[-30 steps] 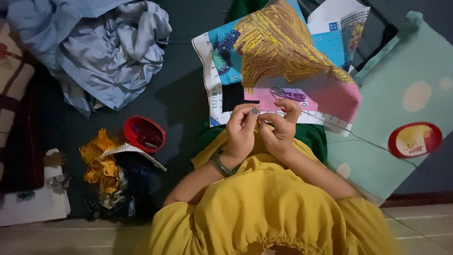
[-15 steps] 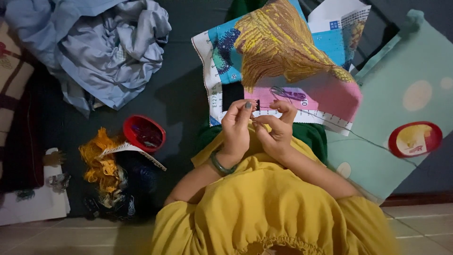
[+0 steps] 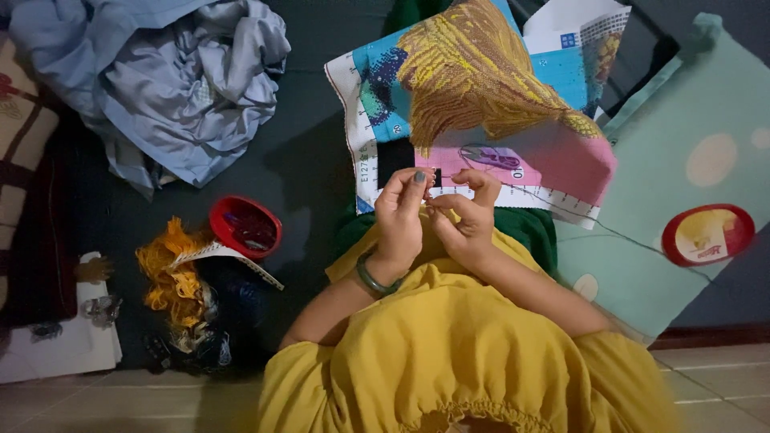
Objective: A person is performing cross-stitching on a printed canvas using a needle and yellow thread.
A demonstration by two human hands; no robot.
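A round red lid (image 3: 707, 234) with a yellow label lies on the pale green cushion (image 3: 682, 160) at the right. A second red round container (image 3: 245, 226), open, sits at the left beside a tangle of orange and dark thread skeins (image 3: 176, 289). 1 printed pattern sheet (image 3: 573, 36) shows above the cross-stitch canvas (image 3: 481, 112), which rests over the lap, stitched in yellow-brown, blue, pink and black with a ruled white margin. The 2 hands meet at its lower edge: the left hand (image 3: 399, 220), wearing 1 green bangle (image 3: 375, 281), has its fingertips pressed together, and the right hand (image 3: 467, 218) pinches something too small to tell. Crumpled blue cloth (image 3: 168, 72) lies at the upper left.
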